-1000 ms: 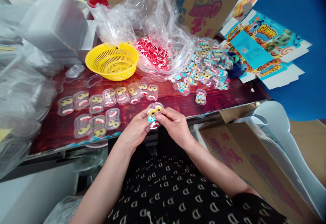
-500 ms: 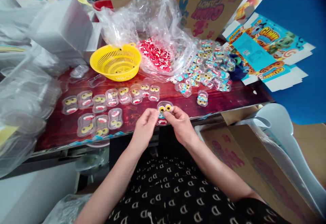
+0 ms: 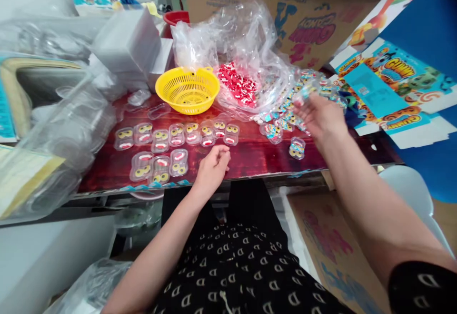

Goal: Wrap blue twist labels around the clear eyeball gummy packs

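1. The right hand (image 3: 319,118) has left the near edge of the table, where half a second ago it was pinching a clear candy pack together with the left hand. It is now stretched out over the pile of sealed packs (image 3: 303,95), which lies to the right of the yellow basket (image 3: 188,89).
2. The pack itself (image 3: 303,96) appears to be at the right fingertips, right at the pile. The picture is smeared there, so I cannot tell whether the fingers still pinch it or have just spread and let it go.
3. The left hand (image 3: 213,167) has dropped to the red tabletop (image 3: 257,154), in front of the yellow basket and slightly right of it. Its fingers are loosely curled and hold nothing.
4. Judged from this, the pressing of that pack is over and it is joining the finished ones.
5. The unsealed trays (image 3: 171,145), each with yellow eyes and a red mouth, lie in two rows in front of the yellow basket, just left of the left hand. They look unchanged.
6. Behind the basket and to its right, the clear bag of red and white candies (image 3: 237,85) lies open, apart from both hands.
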Demonstrator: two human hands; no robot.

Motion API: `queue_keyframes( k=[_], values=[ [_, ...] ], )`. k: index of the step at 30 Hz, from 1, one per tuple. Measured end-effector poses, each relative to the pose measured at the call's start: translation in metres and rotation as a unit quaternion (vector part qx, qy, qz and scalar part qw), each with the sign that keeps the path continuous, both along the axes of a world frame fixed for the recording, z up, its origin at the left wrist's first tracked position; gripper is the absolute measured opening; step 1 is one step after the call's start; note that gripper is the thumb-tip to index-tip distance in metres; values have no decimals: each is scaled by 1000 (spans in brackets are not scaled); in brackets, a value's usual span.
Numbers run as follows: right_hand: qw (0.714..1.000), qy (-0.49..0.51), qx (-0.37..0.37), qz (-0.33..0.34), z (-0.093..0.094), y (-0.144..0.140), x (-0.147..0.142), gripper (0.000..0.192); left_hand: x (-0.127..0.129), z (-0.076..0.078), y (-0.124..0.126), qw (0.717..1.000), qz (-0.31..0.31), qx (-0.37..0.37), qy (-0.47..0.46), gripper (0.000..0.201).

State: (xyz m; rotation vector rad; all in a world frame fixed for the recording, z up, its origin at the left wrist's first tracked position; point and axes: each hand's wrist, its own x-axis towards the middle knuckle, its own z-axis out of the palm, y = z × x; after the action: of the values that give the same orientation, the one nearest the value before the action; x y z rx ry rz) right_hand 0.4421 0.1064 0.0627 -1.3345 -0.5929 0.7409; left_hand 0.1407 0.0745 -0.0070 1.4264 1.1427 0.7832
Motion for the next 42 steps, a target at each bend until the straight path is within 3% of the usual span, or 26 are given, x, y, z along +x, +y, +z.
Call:
queue_keyframes(
  k=[2,4,7,10,12,15,16,21,26,28,30,33,35,36,38,40,42],
  values=[
    [999,-10,-20,-26,7,17,12,32,-4,0,1,1000,3,-4,23,22],
    [998,-34,-49,1,-1,20,0,30,-5,1,2,998,2,11,55,22],
    [977,-119,-101,145,-28,12,-50,7,-2,1,4,986,-4,110,123,24],
    [941,-219,-140,218,-48,10,-97,6,5,1,12,952,-34,223,207,32],
    [885,-353,-183,241,-51,17,-114,12,10,1,16,925,-70,256,273,38],
    [774,-518,-250,266,-47,30,-125,25,18,3,20,886,-112,263,366,43],
    [757,-536,-260,269,-46,34,-127,28,20,3,20,873,-121,263,392,43],
    [760,-519,-267,286,-49,44,-126,26,22,5,18,836,-143,280,450,44],
    [805,-419,-270,323,-57,49,-111,15,15,-2,11,837,-129,315,429,41],
    [829,-372,-266,323,-57,46,-108,10,12,-6,10,853,-119,317,397,37],
    [850,-324,-257,325,-56,38,-108,8,8,-9,11,888,-104,303,330,33],
    [879,-255,-225,334,-53,18,-112,8,1,-7,13,945,-14,263,192,29],
    [903,-189,-170,346,-51,1,-114,14,-3,-3,13,970,44,204,122,30],
    [914,-156,-136,349,-50,-9,-114,19,-4,1,12,984,41,151,89,31],
    [928,-115,-76,347,-48,-26,-116,31,-4,8,7,1000,-26,5,2,31],
    [934,-112,-46,336,-47,-41,-117,39,-1,14,1,985,-86,-118,-90,28],
    [940,-112,-34,320,-46,-52,-119,42,4,17,-5,971,-89,-165,-150,24]
  ],
)
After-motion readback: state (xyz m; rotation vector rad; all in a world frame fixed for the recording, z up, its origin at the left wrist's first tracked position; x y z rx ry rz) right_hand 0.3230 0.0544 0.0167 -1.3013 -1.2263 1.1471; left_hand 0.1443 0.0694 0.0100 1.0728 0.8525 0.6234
